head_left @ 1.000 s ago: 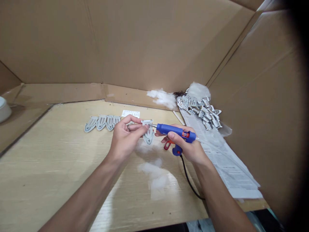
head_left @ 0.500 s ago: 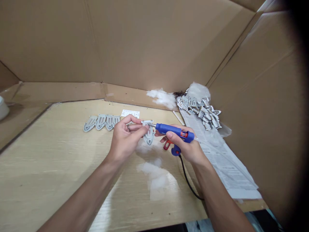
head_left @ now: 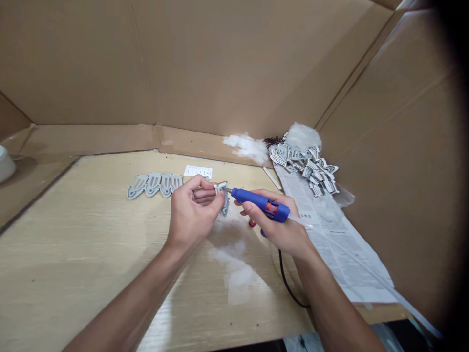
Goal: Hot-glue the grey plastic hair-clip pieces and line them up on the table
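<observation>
Between thumb and fingers, my left hand [head_left: 194, 210] pinches a small grey pointed piece [head_left: 224, 204], turned at an angle. My right hand [head_left: 280, 220] is wrapped round a blue glue gun [head_left: 260, 204], whose metal tip is at the upper part of the piece. A clear glue stick [head_left: 340, 242] sticks out of the gun's back end, and a black cord hangs below. Left of my left hand, several similar grey pieces [head_left: 154, 184] lie in a row on the wooden table [head_left: 91, 264]. Whether glue is coming out is too small to tell.
A heap of grey pieces [head_left: 318, 171] lies on newspaper [head_left: 340, 254] at the right. White fluff [head_left: 247, 148] lies near the cardboard wall [head_left: 220, 63], and more [head_left: 238, 274] in front. A white card [head_left: 198, 171] and a white container [head_left: 5, 164] are also in view.
The grey piece has turned and shows more of its edge. My right hand has tilted the glue gun and shifted it slightly left, hiding most of its red trigger. More of the glue stick shows.
</observation>
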